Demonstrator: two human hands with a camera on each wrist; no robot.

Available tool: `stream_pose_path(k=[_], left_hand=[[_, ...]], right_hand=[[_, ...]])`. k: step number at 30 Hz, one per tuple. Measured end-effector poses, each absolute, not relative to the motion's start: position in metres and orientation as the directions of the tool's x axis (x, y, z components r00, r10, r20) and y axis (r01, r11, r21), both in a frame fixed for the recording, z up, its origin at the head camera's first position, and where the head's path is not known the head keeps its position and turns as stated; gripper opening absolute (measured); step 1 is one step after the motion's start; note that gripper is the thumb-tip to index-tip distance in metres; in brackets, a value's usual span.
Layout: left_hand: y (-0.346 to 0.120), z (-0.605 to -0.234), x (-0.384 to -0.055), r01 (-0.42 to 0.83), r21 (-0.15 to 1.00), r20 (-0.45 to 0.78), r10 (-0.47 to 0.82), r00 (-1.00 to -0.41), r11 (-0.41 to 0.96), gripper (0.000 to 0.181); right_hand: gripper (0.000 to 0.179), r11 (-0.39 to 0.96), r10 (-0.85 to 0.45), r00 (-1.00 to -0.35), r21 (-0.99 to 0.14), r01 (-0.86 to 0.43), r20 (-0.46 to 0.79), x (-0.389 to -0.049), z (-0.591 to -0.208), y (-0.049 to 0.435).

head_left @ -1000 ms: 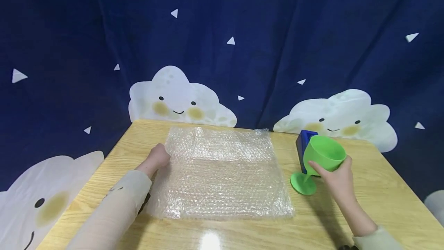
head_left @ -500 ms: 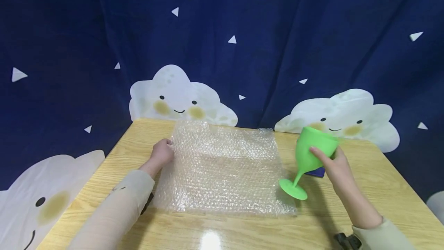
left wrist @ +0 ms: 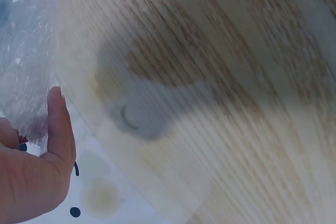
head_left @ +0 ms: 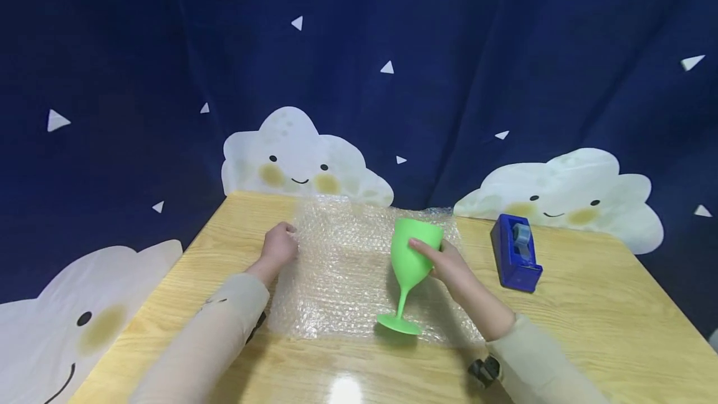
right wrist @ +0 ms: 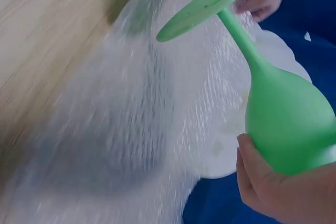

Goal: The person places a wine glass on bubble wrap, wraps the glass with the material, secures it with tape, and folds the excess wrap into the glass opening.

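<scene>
My right hand (head_left: 451, 267) grips a green wine goblet (head_left: 412, 254) by its bowl, thumb across the near side. The goblet is nearly upright, foot down, over the right half of a sheet of clear bubble wrap (head_left: 342, 285). In the right wrist view the goblet's stem and flat foot stick out past the fingers. At the sheet's left edge, my left hand (head_left: 278, 248) pinches the bubble wrap. The left wrist view shows that hand's fingers (left wrist: 59, 129) at the gathered film.
A blue tape dispenser (head_left: 516, 257) with a roll of tape stands at the right of the wooden table (head_left: 594, 304). Behind the table's back edge hangs a dark blue curtain (head_left: 348, 48) printed with clouds and white triangles.
My right hand has carried the goblet left, from beside the tape dispenser to over the bubble wrap, turning it more upright. The dispenser is now uncovered. My left hand has lifted the sheet's left edge slightly.
</scene>
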State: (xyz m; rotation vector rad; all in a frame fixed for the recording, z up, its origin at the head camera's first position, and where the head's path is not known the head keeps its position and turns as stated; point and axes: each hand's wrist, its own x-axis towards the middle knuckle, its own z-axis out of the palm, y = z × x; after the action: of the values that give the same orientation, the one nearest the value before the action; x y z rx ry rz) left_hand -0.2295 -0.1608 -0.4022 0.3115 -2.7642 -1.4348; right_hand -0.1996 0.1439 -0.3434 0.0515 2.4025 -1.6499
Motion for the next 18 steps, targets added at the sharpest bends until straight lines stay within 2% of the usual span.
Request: stream_pose_path(k=[8,12,18], left_hand=[[-0.153,-0.399,-0.231,-0.165,0.806,-0.074,-0.179,-0.981,0.568,0.033],[-0.154,-0.398,-0.232,-0.173,0.801,-0.070,-0.197,-0.978,0.574,0.033],[-0.151,-0.400,-0.237,-0.158,0.792,-0.042,-0.206,-0.978,0.589,0.032]], right_hand=[[0.057,0.316,-0.177,-0.952,-0.931,0.185,-0.249,-0.216,-0.353,0.104],[0.059,0.268,-0.230,-0.936,-0.941,0.204,-0.268,-0.223,-0.358,0.083],[0.063,0.231,-0.222,-0.919,-0.933,0.275,-0.326,-0.228,-0.368,0.055]])
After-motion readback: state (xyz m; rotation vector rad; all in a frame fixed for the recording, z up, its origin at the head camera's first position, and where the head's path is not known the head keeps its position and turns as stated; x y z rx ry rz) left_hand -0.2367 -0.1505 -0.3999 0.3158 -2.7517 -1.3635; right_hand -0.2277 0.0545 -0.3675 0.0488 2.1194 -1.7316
